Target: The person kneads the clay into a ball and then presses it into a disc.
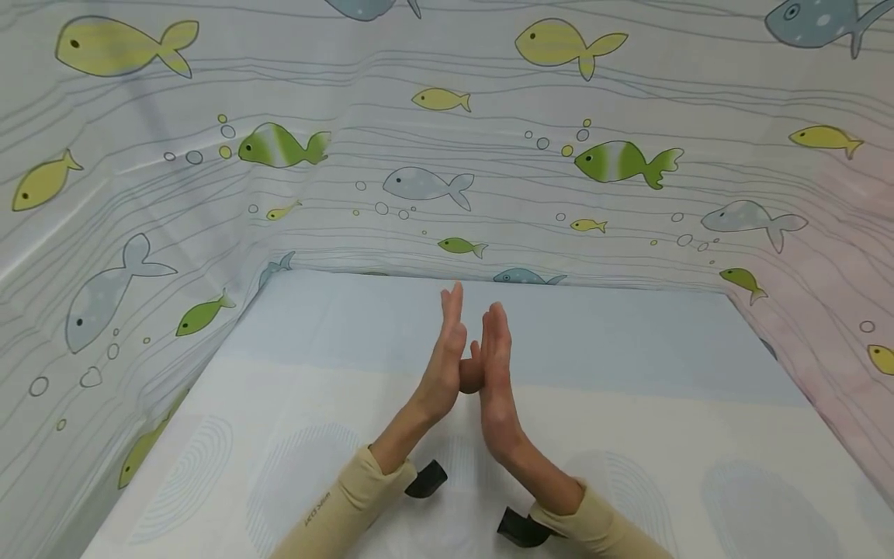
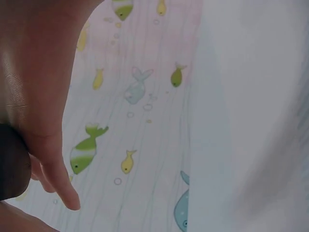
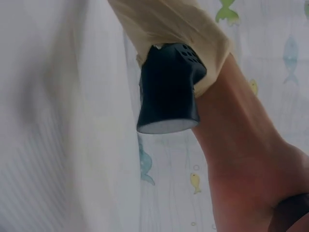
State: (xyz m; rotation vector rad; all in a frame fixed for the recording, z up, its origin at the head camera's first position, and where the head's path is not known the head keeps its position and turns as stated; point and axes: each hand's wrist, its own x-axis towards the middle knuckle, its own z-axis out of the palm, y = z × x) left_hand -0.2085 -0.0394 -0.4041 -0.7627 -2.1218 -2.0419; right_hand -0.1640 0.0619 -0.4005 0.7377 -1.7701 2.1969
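A smooth brown ball [image 1: 471, 376] is held between the two palms, above the table. My left hand [image 1: 444, 373] presses it from the left and my right hand [image 1: 497, 380] from the right. Both hands stand upright, fingers straight and pointing away. In the left wrist view the ball [image 2: 12, 164] looks dark at the left edge, with the right hand [image 2: 41, 92] beyond it. The right wrist view catches the ball [image 3: 292, 210] at the lower right edge, against the left hand [image 3: 246, 193]. The ball's sides are hidden by the palms.
Below the hands is a table with a pale blue and white cover [image 1: 314, 326]. A fish-patterned curtain [image 1: 335, 101] surrounds it at the back and sides. Black wrist cameras [image 1: 427, 479] stick out of both beige sleeves [image 1: 342, 505].
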